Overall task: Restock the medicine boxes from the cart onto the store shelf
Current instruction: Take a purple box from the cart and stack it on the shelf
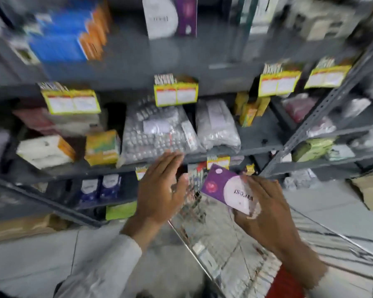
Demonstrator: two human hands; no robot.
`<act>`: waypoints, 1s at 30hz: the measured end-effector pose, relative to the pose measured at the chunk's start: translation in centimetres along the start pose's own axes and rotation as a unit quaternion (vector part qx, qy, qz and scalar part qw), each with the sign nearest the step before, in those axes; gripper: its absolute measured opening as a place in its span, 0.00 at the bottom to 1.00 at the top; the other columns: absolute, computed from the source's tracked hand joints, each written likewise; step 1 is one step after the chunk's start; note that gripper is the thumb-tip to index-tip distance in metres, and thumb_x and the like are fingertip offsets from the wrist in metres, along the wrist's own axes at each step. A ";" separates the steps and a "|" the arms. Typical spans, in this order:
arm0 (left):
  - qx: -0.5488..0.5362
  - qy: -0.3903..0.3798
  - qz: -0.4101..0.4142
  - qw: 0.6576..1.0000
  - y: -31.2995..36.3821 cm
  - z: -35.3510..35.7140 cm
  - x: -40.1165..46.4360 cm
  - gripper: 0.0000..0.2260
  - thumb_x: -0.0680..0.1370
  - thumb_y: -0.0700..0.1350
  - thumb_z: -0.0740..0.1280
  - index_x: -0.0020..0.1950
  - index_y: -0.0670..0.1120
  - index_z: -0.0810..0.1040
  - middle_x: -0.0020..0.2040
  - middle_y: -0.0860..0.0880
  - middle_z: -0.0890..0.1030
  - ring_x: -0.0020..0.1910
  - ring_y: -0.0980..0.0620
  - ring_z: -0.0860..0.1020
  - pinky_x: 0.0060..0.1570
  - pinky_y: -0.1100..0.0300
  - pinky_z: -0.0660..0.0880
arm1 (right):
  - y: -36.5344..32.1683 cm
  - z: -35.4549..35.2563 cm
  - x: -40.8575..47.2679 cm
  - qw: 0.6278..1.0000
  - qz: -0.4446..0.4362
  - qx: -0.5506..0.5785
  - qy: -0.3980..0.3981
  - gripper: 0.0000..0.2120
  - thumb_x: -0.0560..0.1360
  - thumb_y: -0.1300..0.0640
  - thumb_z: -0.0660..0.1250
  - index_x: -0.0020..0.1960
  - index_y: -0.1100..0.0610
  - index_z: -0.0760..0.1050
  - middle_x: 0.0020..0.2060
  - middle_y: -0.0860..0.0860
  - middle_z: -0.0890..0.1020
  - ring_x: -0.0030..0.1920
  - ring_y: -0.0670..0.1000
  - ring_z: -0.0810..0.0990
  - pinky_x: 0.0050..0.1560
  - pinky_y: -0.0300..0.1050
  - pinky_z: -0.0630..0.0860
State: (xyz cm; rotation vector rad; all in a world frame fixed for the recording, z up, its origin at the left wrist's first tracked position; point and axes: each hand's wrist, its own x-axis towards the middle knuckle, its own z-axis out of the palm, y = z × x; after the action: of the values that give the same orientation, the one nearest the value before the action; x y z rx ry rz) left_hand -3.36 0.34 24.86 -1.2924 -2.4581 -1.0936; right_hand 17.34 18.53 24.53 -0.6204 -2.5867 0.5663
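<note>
Purple-and-white medicine box at four o'clock, pink dot on it. Blue-and-orange boxes at eleven o'clock. Yellow, red-striped shelf labels dead centre.

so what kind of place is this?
Likely a pharmacy stockroom or shop aisle: grey metal shelving with yellow price tags, bagged blister packs, and a purple medicine box in the right hand.

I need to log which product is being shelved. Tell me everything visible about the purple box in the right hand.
The purple box is a flat, rectangular carton, apparently cardboard, with a white curved panel bearing upside-down lettering too blurred to read and a pinkish round mark. It looks closed, tilted, held above the wire cart by the right hand, whose fingers grip its right end.
</note>
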 end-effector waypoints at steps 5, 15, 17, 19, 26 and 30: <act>0.049 0.142 0.055 0.987 -0.7 -10.0 8.0 0.19 0.81 0.51 0.65 0.71 0.48 0.76 0.73 0.49 0.77 0.76 0.52 0.69 0.76 0.52 0.65 | -6.9 -6.8 7.0 0.992 -0.040 0.075 0.095 0.41 0.64 0.43 0.76 0.74 0.54 0.72 0.63 0.49 0.76 0.62 0.49 0.72 0.62 0.26 0.63; 0.159 -0.022 0.009 0.987 -3.9 -14.5 18.1 0.23 0.85 0.53 0.56 0.78 0.46 0.68 0.79 0.46 0.68 0.80 0.49 0.63 0.80 0.53 0.55 | -15.4 -11.2 28.9 0.990 -0.073 0.123 0.020 0.37 0.68 0.49 0.81 0.74 0.53 0.73 0.59 0.49 0.75 0.59 0.50 0.75 0.57 0.39 0.68; 0.193 -0.043 0.010 0.980 -4.1 -13.9 18.4 0.25 0.85 0.54 0.52 0.80 0.45 0.64 0.81 0.46 0.64 0.81 0.49 0.59 0.80 0.53 0.49 | -15.5 -10.6 32.1 0.990 -0.074 0.115 -0.026 0.35 0.69 0.52 0.80 0.74 0.53 0.73 0.61 0.50 0.74 0.61 0.50 0.75 0.54 0.34 0.66; 0.214 -0.040 0.012 0.976 -4.4 -13.7 18.4 0.25 0.85 0.55 0.50 0.80 0.45 0.62 0.82 0.46 0.63 0.81 0.49 0.58 0.80 0.54 0.46 | -15.2 -9.9 34.2 0.988 -0.060 0.128 -0.054 0.31 0.71 0.53 0.79 0.72 0.51 0.75 0.62 0.49 0.73 0.62 0.50 0.74 0.48 0.27 0.66; 0.210 -0.026 0.017 0.977 -4.9 -13.5 18.5 0.27 0.84 0.57 0.48 0.81 0.47 0.62 0.81 0.48 0.63 0.81 0.51 0.59 0.79 0.57 0.45 | -13.8 -8.0 36.4 0.988 -0.080 0.111 -0.068 0.28 0.77 0.57 0.73 0.75 0.53 0.71 0.71 0.50 0.69 0.71 0.52 0.69 0.58 0.31 0.72; 0.189 -0.027 0.021 0.981 -4.7 -13.8 18.5 0.26 0.85 0.56 0.48 0.80 0.47 0.62 0.81 0.47 0.63 0.81 0.52 0.58 0.80 0.56 0.46 | -13.8 -7.9 34.7 0.991 -0.107 0.063 -0.046 0.30 0.79 0.54 0.70 0.79 0.50 0.65 0.79 0.51 0.62 0.78 0.52 0.61 0.70 0.39 0.62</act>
State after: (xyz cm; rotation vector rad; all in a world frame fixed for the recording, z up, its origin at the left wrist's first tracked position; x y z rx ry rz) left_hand -20.90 1.46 40.53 -1.2567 -2.5025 -0.5462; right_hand -11.64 26.86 47.93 -0.2772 -2.6350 0.6931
